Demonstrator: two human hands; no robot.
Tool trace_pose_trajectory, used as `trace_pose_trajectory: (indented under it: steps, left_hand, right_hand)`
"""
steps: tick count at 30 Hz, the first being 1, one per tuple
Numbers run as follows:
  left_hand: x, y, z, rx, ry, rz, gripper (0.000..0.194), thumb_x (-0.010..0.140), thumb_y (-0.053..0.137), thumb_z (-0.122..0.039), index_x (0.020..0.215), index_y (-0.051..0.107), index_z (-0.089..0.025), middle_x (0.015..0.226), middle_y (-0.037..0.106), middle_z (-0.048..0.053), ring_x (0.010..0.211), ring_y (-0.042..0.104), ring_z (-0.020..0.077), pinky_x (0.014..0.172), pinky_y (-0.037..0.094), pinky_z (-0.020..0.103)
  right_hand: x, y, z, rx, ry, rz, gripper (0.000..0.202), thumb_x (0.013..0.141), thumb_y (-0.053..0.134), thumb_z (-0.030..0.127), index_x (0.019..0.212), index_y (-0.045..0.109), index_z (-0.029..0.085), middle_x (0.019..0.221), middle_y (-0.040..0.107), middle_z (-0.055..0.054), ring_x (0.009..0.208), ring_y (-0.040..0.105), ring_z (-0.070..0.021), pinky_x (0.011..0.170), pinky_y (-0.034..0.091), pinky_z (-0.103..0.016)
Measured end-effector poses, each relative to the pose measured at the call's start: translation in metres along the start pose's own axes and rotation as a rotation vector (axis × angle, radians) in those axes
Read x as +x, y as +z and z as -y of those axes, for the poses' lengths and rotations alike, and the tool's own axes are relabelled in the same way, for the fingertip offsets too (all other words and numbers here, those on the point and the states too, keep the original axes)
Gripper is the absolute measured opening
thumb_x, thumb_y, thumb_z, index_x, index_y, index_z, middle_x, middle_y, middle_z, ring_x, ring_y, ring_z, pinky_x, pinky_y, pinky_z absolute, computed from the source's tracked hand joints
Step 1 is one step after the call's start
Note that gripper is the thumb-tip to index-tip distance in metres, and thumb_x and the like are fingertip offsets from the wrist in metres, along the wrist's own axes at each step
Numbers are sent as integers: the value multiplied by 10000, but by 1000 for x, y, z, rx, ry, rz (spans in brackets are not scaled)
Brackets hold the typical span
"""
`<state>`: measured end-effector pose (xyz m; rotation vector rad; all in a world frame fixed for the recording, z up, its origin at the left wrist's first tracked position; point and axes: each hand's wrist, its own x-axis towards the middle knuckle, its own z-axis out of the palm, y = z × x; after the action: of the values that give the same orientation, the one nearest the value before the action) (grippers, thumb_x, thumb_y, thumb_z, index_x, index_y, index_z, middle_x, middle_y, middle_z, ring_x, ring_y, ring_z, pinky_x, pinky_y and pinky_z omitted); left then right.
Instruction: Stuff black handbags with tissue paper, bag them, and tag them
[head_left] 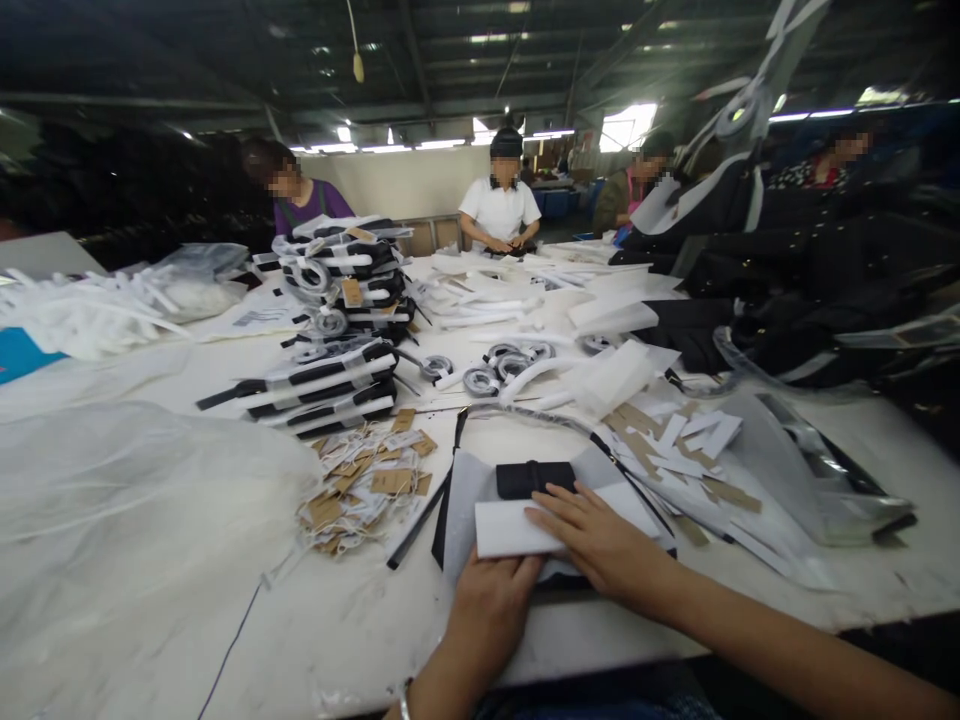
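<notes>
1. Head view: right hand lies flat, fingers spread, across a white strip, reaching a small black piece.
2. Left hand, partly curled, meets the strip's near edge; whether it grips, I cannot tell.
3. The strip rests over a black bag on the table.
4. Brown tags lie left of the bag.

On the desk, I see brown and white tags heaped just in front of stacked black-and-white bundles. Translucent sheeting spreads to the left. Beyond, I make out a person in white and a person in purple.
</notes>
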<state>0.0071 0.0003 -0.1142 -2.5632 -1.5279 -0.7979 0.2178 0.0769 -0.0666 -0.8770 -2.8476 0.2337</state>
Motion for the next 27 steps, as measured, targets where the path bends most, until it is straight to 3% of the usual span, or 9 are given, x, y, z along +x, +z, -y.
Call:
trace_pose_trajectory:
  steps: [5, 10, 14, 18, 21, 27]
  left_hand:
    - [-3, -7, 2, -42, 47, 56, 452, 944, 542, -188, 1366, 545, -352, 1183, 710, 18, 1044, 669, 220, 955, 536, 384]
    - [-4, -9, 2, -55, 64, 59, 471, 930, 516, -134, 1343, 563, -356, 1208, 698, 7, 1138, 637, 229, 984, 528, 400]
    - [-3, -6, 2, -58, 64, 49, 419, 929, 487, -117, 1281, 610, -308, 1124, 719, 29, 1038, 674, 219, 893, 566, 358]
    - [-5, -5, 2, -73, 84, 26, 376, 934, 486, -120, 1243, 618, -288, 978, 735, 15, 866, 700, 203, 774, 590, 343]
    - [-7, -16, 1, -105, 136, -10, 339, 953, 476, -137, 1253, 599, -232, 1052, 739, 40, 939, 703, 196, 826, 588, 349]
    - [7, -46, -8, -205, 130, -180, 305, 960, 511, -137, 1251, 592, -176, 1152, 721, 85, 1061, 683, 148, 956, 549, 260]
  right_hand:
    - [-8, 7, 0, 39, -8, -19, 579, 994, 518, 260, 1548, 357, 211, 1571, 399, -163, 1450, 367, -323, 1159, 296, -621]
    - [-7, 9, 9, -13, 10, -26, 581, 980, 503, 210, 1545, 365, 218, 1590, 371, -139, 1470, 325, -322, 1179, 257, -623]
    - [0, 7, 18, 9, 31, 7, 577, 966, 482, 166, 1533, 385, 213, 1603, 356, -114, 1488, 286, -307, 1194, 229, -618]
    - [1, 8, 16, 79, 60, 3, 588, 998, 507, 378, 1542, 371, 200, 1605, 343, -140, 1495, 260, -329, 1189, 231, -629]
    - [-2, 9, 13, 99, 75, -1, 564, 1020, 452, 441, 1531, 396, 207, 1619, 313, -143, 1510, 211, -336, 1188, 226, -633]
    - [-3, 16, 15, 119, 101, -107, 444, 1017, 453, 305, 1454, 508, 254, 1591, 377, -124, 1504, 228, -329, 1183, 251, -621]
